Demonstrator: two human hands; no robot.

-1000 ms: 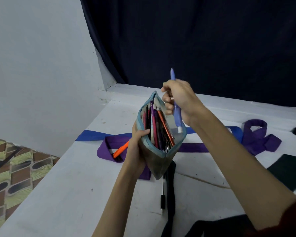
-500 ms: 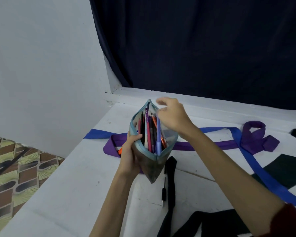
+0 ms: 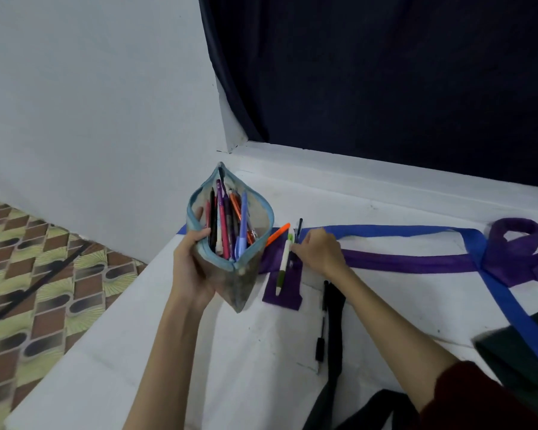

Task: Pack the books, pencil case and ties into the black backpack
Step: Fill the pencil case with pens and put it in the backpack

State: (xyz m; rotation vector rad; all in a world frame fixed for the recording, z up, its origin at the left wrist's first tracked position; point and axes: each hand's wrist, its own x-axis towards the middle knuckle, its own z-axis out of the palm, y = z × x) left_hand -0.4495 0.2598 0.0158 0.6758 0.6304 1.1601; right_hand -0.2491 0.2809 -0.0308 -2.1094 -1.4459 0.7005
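White and wide, the counter [image 3: 199,361] sits in a corner by a pale wall and a dark curtain [image 3: 385,72]. Near its back left corner the left hand [image 3: 189,268] holds the pencil case [image 3: 230,240] up, fingers wrapped round its side. Its top gapes open and it is full of pens. Just beside it, the right hand [image 3: 319,254] reaches down to a white and green pen [image 3: 283,268] and a dark pen [image 3: 297,234] lying on the purple tie [image 3: 416,262]. Its fingers are bent at them, but I cannot tell if they pinch. A blue tie [image 3: 385,231] crosses the purple one. A black pen [image 3: 322,330] lies nearer the front edge.
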